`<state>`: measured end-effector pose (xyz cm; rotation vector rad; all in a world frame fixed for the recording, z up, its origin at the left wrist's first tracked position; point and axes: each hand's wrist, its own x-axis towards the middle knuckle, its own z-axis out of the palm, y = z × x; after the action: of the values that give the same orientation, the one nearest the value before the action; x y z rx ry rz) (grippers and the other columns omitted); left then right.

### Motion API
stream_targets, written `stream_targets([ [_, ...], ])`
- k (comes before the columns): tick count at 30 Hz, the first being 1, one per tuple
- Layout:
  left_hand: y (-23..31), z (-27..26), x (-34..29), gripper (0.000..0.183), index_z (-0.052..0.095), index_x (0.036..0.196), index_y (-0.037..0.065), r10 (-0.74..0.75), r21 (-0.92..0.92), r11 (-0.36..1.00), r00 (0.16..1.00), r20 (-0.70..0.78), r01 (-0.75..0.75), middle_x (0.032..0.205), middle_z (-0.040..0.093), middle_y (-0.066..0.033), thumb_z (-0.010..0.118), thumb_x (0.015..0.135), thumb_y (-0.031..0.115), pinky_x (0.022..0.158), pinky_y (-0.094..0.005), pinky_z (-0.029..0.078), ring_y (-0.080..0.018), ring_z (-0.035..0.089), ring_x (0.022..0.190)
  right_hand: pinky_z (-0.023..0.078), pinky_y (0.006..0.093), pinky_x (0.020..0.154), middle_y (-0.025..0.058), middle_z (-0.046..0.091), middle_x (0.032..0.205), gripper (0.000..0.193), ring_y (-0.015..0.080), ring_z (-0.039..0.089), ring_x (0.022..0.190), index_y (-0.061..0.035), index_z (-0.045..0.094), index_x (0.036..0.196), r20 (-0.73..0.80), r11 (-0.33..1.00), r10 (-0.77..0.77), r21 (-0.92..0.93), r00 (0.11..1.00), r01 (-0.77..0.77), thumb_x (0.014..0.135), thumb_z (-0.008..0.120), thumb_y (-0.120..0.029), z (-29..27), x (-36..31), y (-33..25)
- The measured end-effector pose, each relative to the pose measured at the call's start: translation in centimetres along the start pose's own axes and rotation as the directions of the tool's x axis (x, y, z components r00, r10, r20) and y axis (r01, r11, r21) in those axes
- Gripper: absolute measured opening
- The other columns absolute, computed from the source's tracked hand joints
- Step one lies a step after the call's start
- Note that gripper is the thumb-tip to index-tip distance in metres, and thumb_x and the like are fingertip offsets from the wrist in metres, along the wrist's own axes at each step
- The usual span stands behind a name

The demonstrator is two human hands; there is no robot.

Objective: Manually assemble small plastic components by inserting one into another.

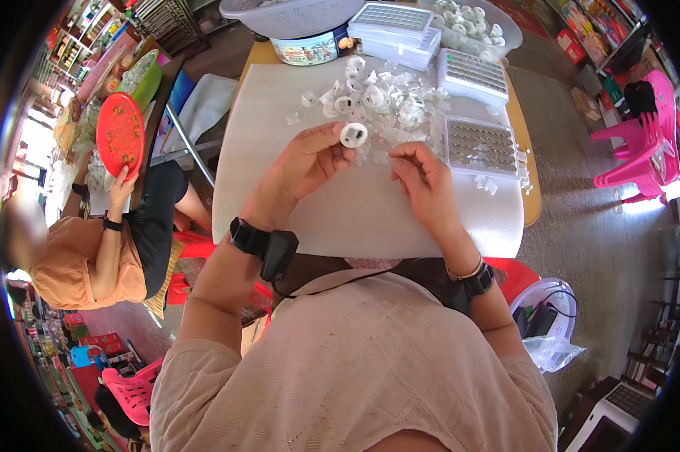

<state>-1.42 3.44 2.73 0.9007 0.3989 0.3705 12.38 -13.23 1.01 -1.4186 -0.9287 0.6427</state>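
Between the thumb and fingers of my left hand (310,160) is a small round white plastic part (353,135) with a dark opening in its face. Just to its right, my right hand (424,181) has its thumb and fingertips pinched together; whether a small piece sits in them I cannot make out. Beyond both hands lies a loose pile of white plastic parts (389,102), some round, some small and translucent. A clear tray (481,145) with rows of small metallic pieces rests right of my right hand.
A second filled tray (472,75), stacked plastic boxes (396,34), a printed tub (307,50) and a basin of white parts (498,19) stand along the far side. Small clear bits (486,184) lie by the tray. At left, another person holds a red basin (120,135).
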Motion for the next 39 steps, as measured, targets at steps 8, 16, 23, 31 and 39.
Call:
stream_targets([
  [8, -2.8, 1.7, 1.0, 0.024, 0.058, 0.102, 0.001, -0.219, 0.102, 0.974, 0.958, 0.184, 0.203, 0.080, 0.060, -0.0039, 0.054, 0.092, 0.022, 0.057, -0.0214, 0.046, -0.0105, 0.057, 0.068, 0.040, 0.0202, 0.058, -0.0002, 0.059, 0.077, 0.013, 0.0043, 0.051, 0.068, -0.0019, 0.059, 0.098, -0.148, 0.978, -0.072, 0.182, 0.986, 0.098, 0.087, 0.061, -0.008, -0.1, -0.1, 0.7],
  [16, -3.1, 3.1, 0.6, 0.028, 0.055, 0.116, 0.000, -0.140, 0.039, 0.990, 0.980, 0.143, 0.135, 0.083, 0.062, -0.0054, 0.054, 0.093, 0.015, 0.064, -0.0239, 0.051, -0.0127, 0.061, 0.072, 0.039, 0.0204, 0.054, -0.0007, 0.057, 0.070, 0.010, 0.0041, 0.050, 0.061, -0.0008, 0.060, 0.091, -0.151, 0.984, 0.002, 0.178, 0.989, 0.026, 0.087, 0.060, -0.010, -0.6, -0.1, 0.9],
  [23, -3.7, 3.4, 0.6, 0.030, 0.054, 0.122, 0.003, 0.031, 0.131, 0.989, 0.974, 0.223, -0.062, 0.094, 0.061, -0.0024, 0.054, 0.092, 0.012, 0.070, -0.0236, 0.048, -0.0101, 0.058, 0.083, 0.037, 0.0197, 0.052, -0.0019, 0.054, 0.066, 0.014, 0.0040, 0.046, 0.057, -0.0031, 0.059, 0.083, -0.047, 0.960, 0.095, 0.267, 0.994, -0.079, 0.089, 0.057, -0.016, -1.1, -0.2, -0.3],
  [31, -3.9, 2.6, 2.4, 0.026, 0.056, 0.113, -0.001, 0.114, 0.004, 0.993, 0.982, 0.148, -0.115, 0.098, 0.062, -0.0068, 0.047, 0.097, 0.018, 0.068, -0.0238, 0.048, -0.0127, 0.058, 0.081, 0.039, 0.0198, 0.054, -0.0017, 0.054, 0.066, 0.020, 0.0045, 0.048, 0.060, -0.0041, 0.062, 0.083, 0.033, 0.962, 0.025, 0.273, 0.999, -0.033, 0.092, 0.056, -0.022, -0.4, 0.1, 0.5],
  [39, -4.3, 3.7, 3.1, 0.027, 0.051, 0.118, -0.002, -0.012, -0.178, 0.983, 0.991, 0.134, 0.036, 0.100, 0.060, -0.0087, 0.046, 0.097, 0.014, 0.071, -0.0220, 0.052, -0.0132, 0.059, 0.082, 0.047, 0.0278, 0.065, 0.0059, 0.062, 0.082, 0.012, 0.0159, 0.059, 0.073, -0.0026, 0.065, 0.095, -0.187, 0.920, -0.279, -0.334, 0.942, 0.206, 0.085, 0.061, -0.007, -6.8, -0.9, -2.0],
])
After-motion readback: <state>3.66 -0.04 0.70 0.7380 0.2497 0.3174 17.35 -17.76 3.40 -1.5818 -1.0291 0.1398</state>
